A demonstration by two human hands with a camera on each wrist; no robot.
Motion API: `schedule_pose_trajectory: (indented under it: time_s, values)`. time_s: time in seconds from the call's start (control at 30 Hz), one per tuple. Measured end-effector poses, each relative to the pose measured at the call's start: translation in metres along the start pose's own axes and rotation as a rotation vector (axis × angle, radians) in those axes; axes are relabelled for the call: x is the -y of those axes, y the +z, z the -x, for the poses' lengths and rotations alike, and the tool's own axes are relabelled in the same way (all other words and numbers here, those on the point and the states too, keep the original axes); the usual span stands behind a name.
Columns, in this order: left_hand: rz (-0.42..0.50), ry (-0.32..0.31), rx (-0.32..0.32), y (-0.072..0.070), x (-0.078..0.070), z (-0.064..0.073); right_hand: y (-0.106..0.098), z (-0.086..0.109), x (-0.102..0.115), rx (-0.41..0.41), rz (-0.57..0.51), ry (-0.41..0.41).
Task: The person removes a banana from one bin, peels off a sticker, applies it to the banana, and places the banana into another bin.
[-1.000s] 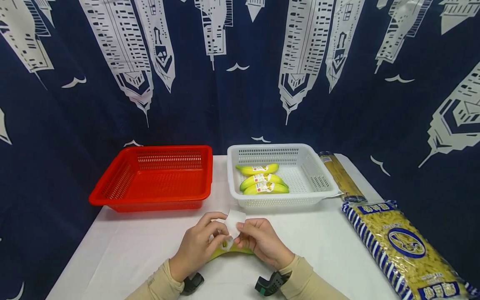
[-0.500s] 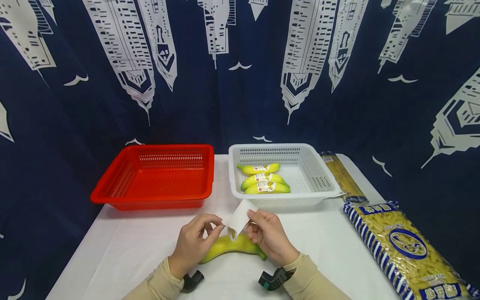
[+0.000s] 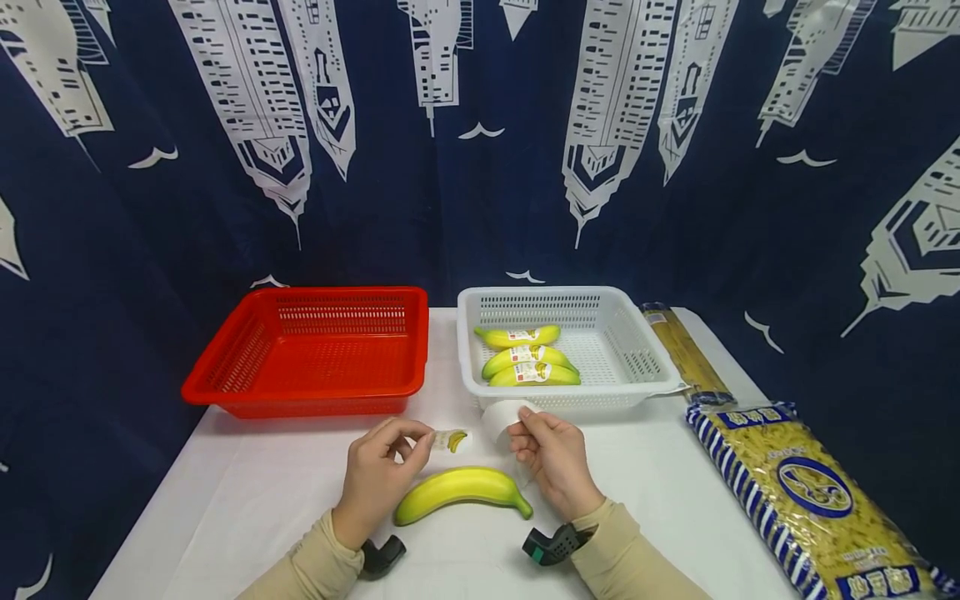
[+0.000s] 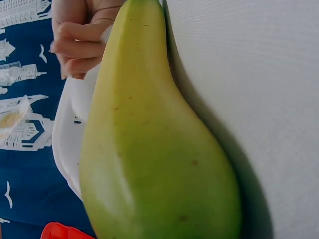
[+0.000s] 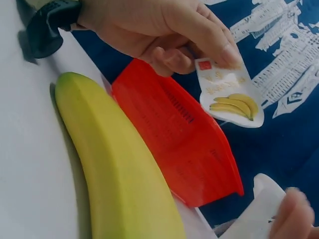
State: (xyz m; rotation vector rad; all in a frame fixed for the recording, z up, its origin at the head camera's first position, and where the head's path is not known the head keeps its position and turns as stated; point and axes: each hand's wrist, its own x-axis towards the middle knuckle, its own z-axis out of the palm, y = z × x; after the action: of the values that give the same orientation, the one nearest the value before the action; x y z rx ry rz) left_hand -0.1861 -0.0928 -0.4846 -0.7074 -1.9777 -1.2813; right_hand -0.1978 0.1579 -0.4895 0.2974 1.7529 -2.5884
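My left hand point(image 3: 380, 473) pinches one end of a sticker point(image 3: 453, 440) between thumb and fingertips. In the right wrist view that sticker point(image 5: 230, 95) shows printed bananas and a small red square. My right hand point(image 3: 557, 461) holds a curled strip of white backing paper point(image 3: 501, 419) in front of the white basket. Between and below both hands a single banana point(image 3: 461, 490) lies on the white table, its skin bare of any label. The banana point(image 4: 149, 139) fills much of the left wrist view, hiding part of the right hand point(image 4: 82, 42) behind it.
At the back left stands a red basket point(image 3: 300, 406). Beside it a white basket point(image 3: 555, 402) holds several labelled bananas point(image 3: 534, 374). On the right lie a pack of long noodles point(image 3: 686, 354) and a large bag of pasta point(image 3: 813, 492). A dark patterned cloth point(image 3: 480, 192) hangs behind.
The sticker has come off the backing paper in my left hand. My hands have drawn apart, the right one moving right with the paper, and the banana between them is now uncovered.
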Motion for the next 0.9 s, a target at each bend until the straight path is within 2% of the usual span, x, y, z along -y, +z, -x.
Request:
schedule_pose_trajectory:
  time_s: [0.07,0.13,0.23,0.33,0.4,0.57,0.7,0.9]
  values:
    - [0.007,-0.012,0.008,0.001,0.0,0.0,-0.002,-0.001,0.001,0.011,0.029,0.034]
    - [0.012,-0.03,0.022,0.001,0.0,0.001,-0.003,-0.001,0.001,0.07,0.065,0.073]
    - [0.018,-0.066,0.049,0.002,0.001,0.003,-0.005,0.0,0.003,0.227,0.11,0.12]
    - [0.034,-0.11,0.089,0.003,0.002,0.005,-0.004,0.003,0.004,0.38,0.158,0.115]
    - [0.049,-0.134,0.118,0.004,0.002,0.006,-0.003,0.005,0.005,0.431,0.196,0.072]
    - [0.067,-0.183,0.18,0.005,0.002,0.007,0.0,0.01,0.005,0.432,0.317,-0.095]
    - [0.099,-0.193,0.244,0.004,0.0,0.007,0.001,0.01,0.002,0.466,0.439,-0.208]
    - [0.119,-0.224,0.361,0.001,0.0,0.005,0.002,0.012,-0.002,0.487,0.552,-0.316]
